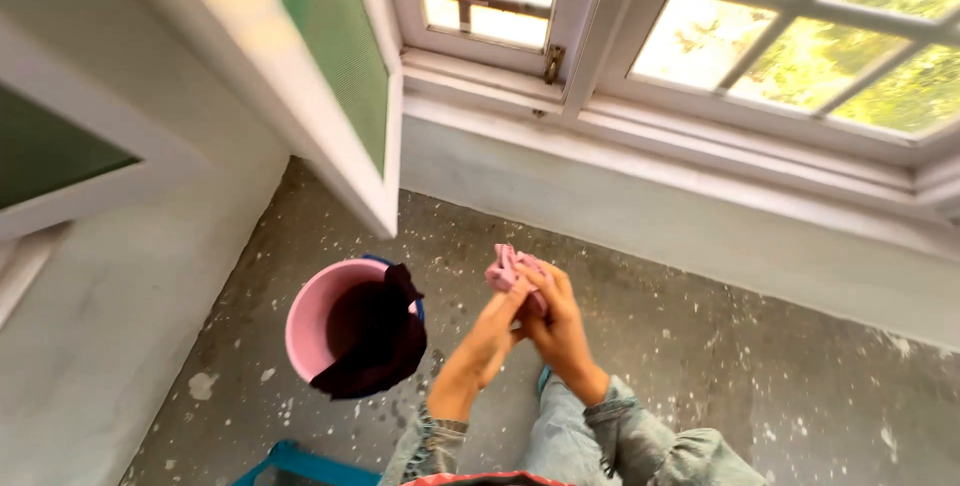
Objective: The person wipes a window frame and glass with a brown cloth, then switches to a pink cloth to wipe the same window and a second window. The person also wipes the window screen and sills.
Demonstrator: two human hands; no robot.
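Two hands meet in the middle of the head view, both closed around one small pink cloth [508, 271]: the left hand [503, 318] comes up from below with its fingers pressed into the underside of the wad, and the right hand [556, 318] wraps it from the other side, fingers curled over the top, so that only a crumpled end of cloth sticks out above the knuckles. The cloth is held in the air, off the floor and just right of the pink bucket [320, 331], which serves as the landmark here. That bucket stands on the speckled grey concrete floor [700, 346], and a dark cloth [375, 341] is draped over its right rim, hanging partly inside and partly down the outside; a thin blue edge shows at the rim behind it. Below the bucket, at the bottom edge, lies a corner of a teal frame [300, 464]. Right of the bucket and beneath the hands are the person's knees in faded blue jeans [620, 446]. Above the bucket an open white window shutter with green mesh [330, 36] swings into the room, and further up and to the right runs the white window frame [600, 96] with bright panes. Left of the bucket rises a pale plastered wall [120, 296]. No packages, labels or signs can be made out.
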